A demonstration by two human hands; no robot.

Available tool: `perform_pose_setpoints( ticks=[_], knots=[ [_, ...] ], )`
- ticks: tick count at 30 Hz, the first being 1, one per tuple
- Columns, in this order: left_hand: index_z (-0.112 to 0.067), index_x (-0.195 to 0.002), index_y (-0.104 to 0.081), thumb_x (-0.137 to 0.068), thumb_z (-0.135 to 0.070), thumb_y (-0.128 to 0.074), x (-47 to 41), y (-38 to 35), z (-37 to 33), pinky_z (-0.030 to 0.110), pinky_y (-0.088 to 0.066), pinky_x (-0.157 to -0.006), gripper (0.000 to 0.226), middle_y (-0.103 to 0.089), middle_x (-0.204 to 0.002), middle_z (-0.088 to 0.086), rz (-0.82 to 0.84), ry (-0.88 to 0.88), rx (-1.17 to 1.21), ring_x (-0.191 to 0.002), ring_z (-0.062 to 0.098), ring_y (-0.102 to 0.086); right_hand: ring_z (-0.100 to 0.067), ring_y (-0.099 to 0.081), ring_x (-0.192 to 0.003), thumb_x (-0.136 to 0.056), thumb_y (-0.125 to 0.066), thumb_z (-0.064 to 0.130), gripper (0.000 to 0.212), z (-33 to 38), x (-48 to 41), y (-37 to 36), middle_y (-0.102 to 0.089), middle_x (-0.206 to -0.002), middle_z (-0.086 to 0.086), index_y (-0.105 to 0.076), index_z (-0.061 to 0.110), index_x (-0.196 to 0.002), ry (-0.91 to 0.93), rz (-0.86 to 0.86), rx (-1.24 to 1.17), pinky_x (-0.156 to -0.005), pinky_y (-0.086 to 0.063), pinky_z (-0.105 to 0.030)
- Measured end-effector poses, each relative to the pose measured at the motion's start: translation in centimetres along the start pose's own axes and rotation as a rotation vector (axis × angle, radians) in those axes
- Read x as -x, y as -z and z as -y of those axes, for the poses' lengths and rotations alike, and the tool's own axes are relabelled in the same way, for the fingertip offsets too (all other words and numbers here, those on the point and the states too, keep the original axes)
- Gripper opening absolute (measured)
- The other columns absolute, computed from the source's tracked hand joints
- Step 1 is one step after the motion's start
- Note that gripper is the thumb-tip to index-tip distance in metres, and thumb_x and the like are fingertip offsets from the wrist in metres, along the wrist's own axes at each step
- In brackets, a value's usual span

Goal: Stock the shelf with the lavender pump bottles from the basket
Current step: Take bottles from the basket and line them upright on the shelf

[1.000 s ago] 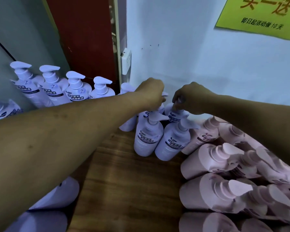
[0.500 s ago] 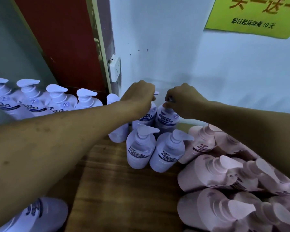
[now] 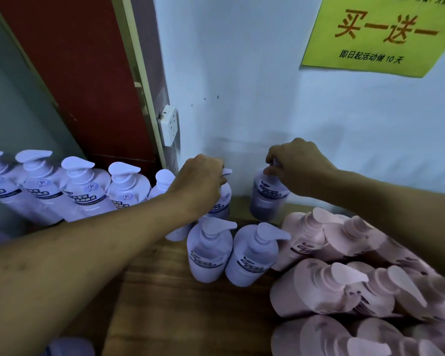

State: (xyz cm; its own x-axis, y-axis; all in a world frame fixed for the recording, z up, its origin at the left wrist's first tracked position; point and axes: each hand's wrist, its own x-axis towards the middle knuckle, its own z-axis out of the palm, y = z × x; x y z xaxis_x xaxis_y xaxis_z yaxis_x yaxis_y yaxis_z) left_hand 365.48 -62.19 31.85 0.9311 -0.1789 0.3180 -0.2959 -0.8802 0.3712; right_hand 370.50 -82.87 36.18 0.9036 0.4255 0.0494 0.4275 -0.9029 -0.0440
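Lavender pump bottles (image 3: 207, 255): on the wooden shelf (image 3: 177, 304), clustered near the white wall (image 3: 242, 73); two stand upright in front, side by side, nozzles pointing right; two more stand behind them, one under each hand
Left hand (image 3: 199, 181): fingers curled down over the pump head of the left back bottle (image 3: 222, 204); only the nozzle tip shows past the knuckles, pointing right
Right hand (image 3: 298, 165): fingers and thumb curled tight round the pump head of the right back bottle (image 3: 266, 199); thumb tip lies at the bottle's shoulder; the bottle is close to the wall; whether its base touches the shelf cannot be told
Gap: the two held bottles are apart, with bare wall showing between them
Left row (image 3: 85, 191): more lavender bottles in a line along the left, beyond the left forearm, nozzles pointing right
Bottle labels: a dark band with pale writing across each lavender front, and a small mark above it; too blurred to read
Pink pump bottles (image 3: 319, 286): packed together at the right, just beside the front lavender pair; dark label bands, unreadable
Yellow sign (image 3: 380, 34): stuck on the wall at upper right; large red characters 买一送一; smaller dark line 即日起活动做 10天
Wall socket (image 3: 168, 125): white, at the wall's edge beside the red panel (image 3: 75, 73)
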Motion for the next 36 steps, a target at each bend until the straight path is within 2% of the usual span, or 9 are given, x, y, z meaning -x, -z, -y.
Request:
perform_pose_setpoints(
  ticks=[5, 8, 12, 18, 20, 25, 29, 33, 36],
  knots=[
    [-0.002, -0.085, -0.061, -0.097, -0.02, -0.054, -0.9, -0.2, -0.1, 0.029, -0.03, -0.064, 0.023, -0.066, -0.087, 0.015, 0.031, 0.03, -0.075, -0.08, 0.031, -0.057, -0.033, -0.06, -0.098, -0.093, -0.061, 0.037, 0.026, 0.8, 0.2, -0.4, -0.066, -0.107, -0.011, -0.066, 0.017, -0.109, 0.009, 0.017, -0.046, -0.07, -0.036, -0.028],
    [-0.002, -0.083, -0.061, -0.098, -0.022, -0.053, -1.2, 0.0, -0.3, 0.027, -0.024, -0.063, 0.026, -0.066, -0.087, 0.015, 0.06, 0.004, -0.11, -0.08, 0.03, -0.054, -0.035, -0.058, -0.102, -0.093, -0.061, 0.036, 0.027, 1.8, 0.2, -0.7, -0.065, -0.108, -0.013, -0.065, 0.016, -0.109, 0.021, 0.058, -0.065, -0.071, -0.039, -0.03],
    [-0.001, -0.085, -0.062, -0.098, -0.025, -0.053, -1.2, 0.2, -0.8, 0.028, -0.013, -0.058, 0.028, -0.065, -0.086, 0.014, 0.095, -0.02, -0.128, -0.072, 0.02, -0.039, -0.035, -0.059, -0.103, -0.093, -0.061, 0.034, 0.03, 2.7, 0.7, -1.3, -0.063, -0.111, -0.015, -0.065, 0.014, -0.115, 0.021, 0.121, -0.092, -0.075, -0.042, -0.03],
    [-0.002, -0.083, -0.062, -0.098, -0.026, -0.053, -0.8, 0.5, -0.9, 0.026, -0.016, -0.057, 0.03, -0.066, -0.086, 0.013, 0.117, -0.051, -0.115, -0.072, 0.023, -0.048, -0.034, -0.059, -0.101, -0.093, -0.061, 0.033, 0.028, 3.3, 1.1, -1.5, -0.065, -0.105, -0.013, -0.065, 0.015, -0.113, 0.044, 0.1, -0.124, -0.071, -0.036, -0.028],
    [-0.001, -0.084, -0.064, -0.097, -0.025, -0.055, -0.6, 0.6, -0.7, 0.025, -0.016, -0.058, 0.029, -0.067, -0.085, 0.012, 0.1, -0.052, -0.08, -0.07, 0.022, -0.046, -0.033, -0.059, -0.101, -0.093, -0.061, 0.034, 0.028, 3.5, 1.2, -1.7, -0.066, -0.104, -0.011, -0.066, 0.016, -0.113, 0.056, 0.085, -0.124, -0.07, -0.034, -0.027],
    [-0.003, -0.094, -0.067, -0.095, -0.029, -0.058, -0.1, 0.6, -0.5, 0.025, -0.017, -0.059, 0.027, -0.069, -0.087, 0.011, 0.063, -0.047, 0.01, -0.079, 0.026, -0.055, -0.03, -0.059, -0.097, -0.09, -0.064, 0.034, 0.026, 3.4, 1.8, -1.8, -0.068, -0.099, -0.007, -0.068, 0.016, -0.108, 0.059, 0.037, -0.155, -0.069, -0.032, -0.026],
    [-0.007, -0.098, -0.066, -0.093, -0.025, -0.06, 0.1, 0.6, -0.4, 0.023, -0.019, -0.059, 0.02, -0.062, -0.084, 0.002, 0.117, -0.034, 0.121, -0.078, 0.02, -0.05, -0.018, -0.051, -0.08, -0.086, -0.069, 0.034, 0.025, 3.0, 2.5, -1.5, -0.069, -0.089, -0.001, -0.069, 0.015, -0.103, 0.06, 0.028, -0.197, -0.065, -0.031, -0.025],
    [-0.013, -0.111, -0.064, -0.094, -0.025, -0.059, 0.2, 0.8, -0.4, 0.02, -0.026, -0.066, 0.022, -0.059, -0.092, -0.005, 0.199, -0.032, 0.163, -0.084, 0.016, -0.051, -0.024, -0.059, -0.091, -0.087, -0.067, 0.035, 0.025, 2.7, 2.5, -1.5, -0.069, -0.093, -0.002, -0.068, 0.017, -0.104, 0.062, 0.068, -0.197, -0.066, -0.031, -0.025],
    [-0.02, -0.126, -0.06, -0.097, -0.032, -0.055, 0.4, 2.1, -0.5, 0.023, -0.035, -0.071, 0.032, -0.062, -0.086, -0.004, 0.174, -0.018, 0.198, -0.08, 0.017, -0.054, -0.021, -0.06, -0.096, -0.087, -0.065, 0.046, 0.035, 2.5, 2.4, -1.6, -0.069, -0.1, 0.002, -0.066, 0.021, -0.111, 0.051, 0.101, -0.177, -0.069, -0.034, -0.025]
  ],
)
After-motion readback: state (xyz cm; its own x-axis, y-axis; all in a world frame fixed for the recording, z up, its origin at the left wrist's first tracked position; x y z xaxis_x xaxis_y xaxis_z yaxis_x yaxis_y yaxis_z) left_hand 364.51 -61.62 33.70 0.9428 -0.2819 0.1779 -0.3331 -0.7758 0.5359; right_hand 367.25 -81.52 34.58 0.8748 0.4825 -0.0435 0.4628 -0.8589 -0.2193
